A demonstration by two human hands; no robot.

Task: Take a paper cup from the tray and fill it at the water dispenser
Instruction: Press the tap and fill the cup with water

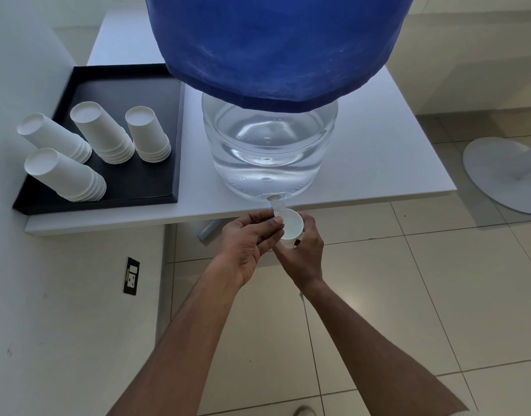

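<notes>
A white paper cup (292,226) is held upright just below the small white tap (276,203) at the base of the clear water bottle (268,145), which wears a blue cloth cover (273,40). My right hand (303,253) wraps around the cup from the right and below. My left hand (250,238) reaches in from the left, its fingertips pinched at the tap beside the cup's rim. The black tray (156,181) on the left holds several stacks of upside-down white paper cups (105,133).
The dispenser and tray stand on a white table (378,145) whose front edge is just behind my hands. A white wall with a dark power socket (131,276) is at the left. A round white stand base (504,172) sits on the tiled floor at the right.
</notes>
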